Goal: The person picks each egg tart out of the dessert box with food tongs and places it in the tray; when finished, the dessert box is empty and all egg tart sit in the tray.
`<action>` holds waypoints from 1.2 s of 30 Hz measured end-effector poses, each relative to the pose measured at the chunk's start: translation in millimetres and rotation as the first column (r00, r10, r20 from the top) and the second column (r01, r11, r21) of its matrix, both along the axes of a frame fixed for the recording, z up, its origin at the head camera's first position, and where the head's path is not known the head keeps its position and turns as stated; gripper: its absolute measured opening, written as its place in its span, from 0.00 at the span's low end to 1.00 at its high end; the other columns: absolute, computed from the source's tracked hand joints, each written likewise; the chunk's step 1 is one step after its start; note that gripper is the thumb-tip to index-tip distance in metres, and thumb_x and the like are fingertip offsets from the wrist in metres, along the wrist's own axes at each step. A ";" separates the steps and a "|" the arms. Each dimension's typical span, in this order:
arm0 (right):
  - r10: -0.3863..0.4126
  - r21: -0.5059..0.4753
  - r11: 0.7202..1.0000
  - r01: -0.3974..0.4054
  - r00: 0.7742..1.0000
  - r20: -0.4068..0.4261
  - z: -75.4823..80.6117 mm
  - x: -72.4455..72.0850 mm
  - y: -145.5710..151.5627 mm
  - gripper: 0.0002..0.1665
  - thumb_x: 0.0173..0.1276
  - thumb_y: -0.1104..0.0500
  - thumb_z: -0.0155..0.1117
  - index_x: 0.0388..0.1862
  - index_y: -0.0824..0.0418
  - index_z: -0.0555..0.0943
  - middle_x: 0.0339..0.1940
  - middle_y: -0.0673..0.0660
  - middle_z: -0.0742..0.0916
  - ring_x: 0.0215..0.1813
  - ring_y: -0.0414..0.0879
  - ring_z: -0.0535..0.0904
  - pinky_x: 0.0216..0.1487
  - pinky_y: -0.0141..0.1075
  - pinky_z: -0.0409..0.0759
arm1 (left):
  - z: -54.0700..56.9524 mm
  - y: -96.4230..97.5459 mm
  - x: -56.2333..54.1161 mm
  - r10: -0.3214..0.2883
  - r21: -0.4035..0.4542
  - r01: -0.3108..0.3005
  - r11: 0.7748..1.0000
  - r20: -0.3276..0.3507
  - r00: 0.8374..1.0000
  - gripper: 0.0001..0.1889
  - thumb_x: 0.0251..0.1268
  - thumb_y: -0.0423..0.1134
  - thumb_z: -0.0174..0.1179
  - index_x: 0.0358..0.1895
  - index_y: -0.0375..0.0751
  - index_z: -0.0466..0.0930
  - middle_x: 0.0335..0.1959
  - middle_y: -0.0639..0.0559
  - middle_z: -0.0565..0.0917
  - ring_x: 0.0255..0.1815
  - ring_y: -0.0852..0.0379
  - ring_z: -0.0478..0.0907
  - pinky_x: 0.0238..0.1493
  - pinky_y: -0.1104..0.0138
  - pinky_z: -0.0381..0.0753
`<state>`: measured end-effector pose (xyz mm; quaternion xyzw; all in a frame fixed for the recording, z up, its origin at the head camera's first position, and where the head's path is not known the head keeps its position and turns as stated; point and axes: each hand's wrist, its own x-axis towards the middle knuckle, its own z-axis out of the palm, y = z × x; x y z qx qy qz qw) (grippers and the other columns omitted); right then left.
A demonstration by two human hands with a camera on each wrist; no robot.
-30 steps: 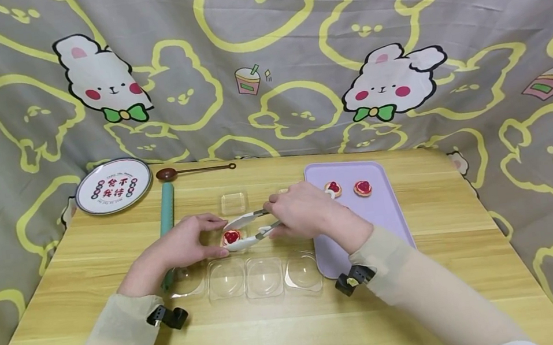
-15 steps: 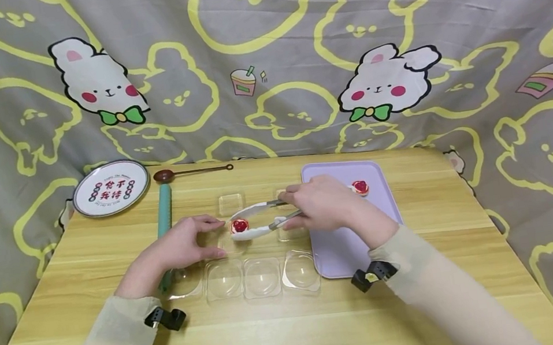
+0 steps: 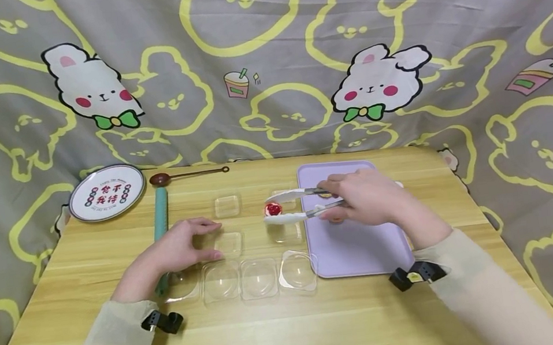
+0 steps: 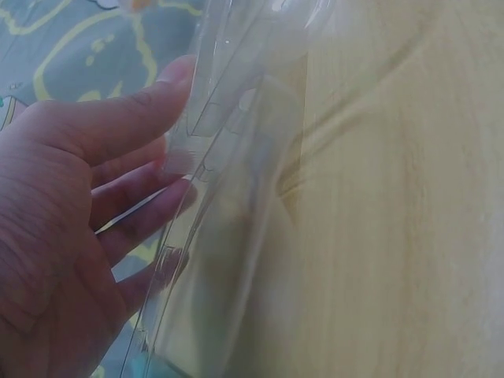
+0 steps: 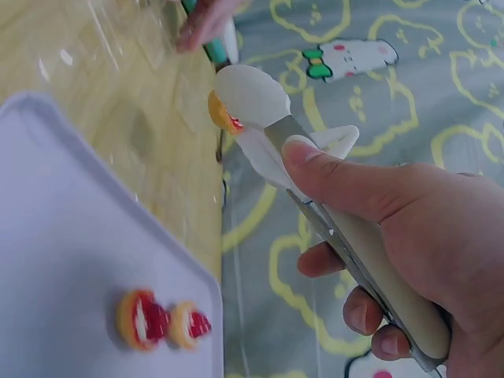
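Observation:
My right hand (image 3: 371,195) grips a pair of tongs (image 3: 290,217) with white tips. Between those tips is a small tart (image 3: 273,210) topped with red fruit, above the clear plastic boxes on the right. In the right wrist view, the thumb (image 5: 315,161) presses on the metal arm of the tongs. My left hand (image 3: 188,243) rests beside a clear plastic box (image 3: 229,245), thumb and fingers spread apart. The left wrist view has clear plastic (image 4: 228,205) close against its fingertips; whether they all touch it is hard to tell.
A lilac tray (image 3: 356,258) lies at right; two tarts on it show in the right wrist view, one tart (image 5: 143,319) nearer. Clear lids (image 3: 259,278) line the front. A green rolling pin (image 3: 160,214), plate (image 3: 107,193) and brown spoon (image 3: 161,179) are at left.
The tongs and the tart have moved right, away from the box beside my left hand. My left hand has stayed nearly still. The head view has shifted slightly.

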<state>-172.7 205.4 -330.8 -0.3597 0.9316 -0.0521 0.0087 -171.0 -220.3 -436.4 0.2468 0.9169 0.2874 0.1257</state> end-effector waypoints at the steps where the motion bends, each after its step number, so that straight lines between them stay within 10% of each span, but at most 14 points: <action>1: -0.011 0.001 1.000 0.011 1.000 -0.004 0.9 0.9 5.6 0.34 0.71 0.35 0.72 0.62 0.57 0.85 0.35 0.43 0.81 0.29 0.40 0.74 0.35 0.41 0.77 | -0.5 -0.1 0.2 0.001 0.001 -0.001 1.000 -0.001 1.000 0.39 0.61 0.54 0.78 0.72 0.37 0.79 0.71 0.37 0.77 0.74 0.31 0.69 0.75 0.38 0.64; 21: -0.181 0.021 0.983 0.182 0.982 -0.054 0.0 33.3 106.1 0.34 0.71 0.34 0.71 0.62 0.57 0.86 0.35 0.44 0.82 0.26 0.39 0.70 0.25 0.36 0.68 | -3.5 -0.6 0.1 0.003 0.011 -0.003 1.000 0.011 1.000 0.38 0.62 0.51 0.79 0.71 0.36 0.79 0.70 0.38 0.78 0.73 0.32 0.70 0.75 0.39 0.65; 29: -0.271 0.024 0.962 0.271 0.962 -0.021 -12.1 42.1 136.4 0.36 0.72 0.35 0.71 0.66 0.60 0.84 0.57 0.59 0.89 0.50 0.58 0.87 0.38 0.59 0.84 | -2.2 -1.0 1.8 0.012 0.032 -0.012 0.999 0.004 1.000 0.36 0.62 0.48 0.79 0.71 0.36 0.79 0.70 0.39 0.78 0.73 0.32 0.71 0.75 0.39 0.65; 36: -0.325 0.048 0.945 0.323 0.945 0.029 -22.2 43.5 155.8 0.36 0.71 0.31 0.69 0.64 0.57 0.84 0.47 0.49 0.89 0.39 0.45 0.82 0.31 0.49 0.80 | -1.3 -0.5 1.6 0.009 0.036 -0.009 0.999 0.007 1.000 0.37 0.62 0.48 0.79 0.71 0.36 0.79 0.70 0.39 0.78 0.73 0.32 0.70 0.75 0.39 0.65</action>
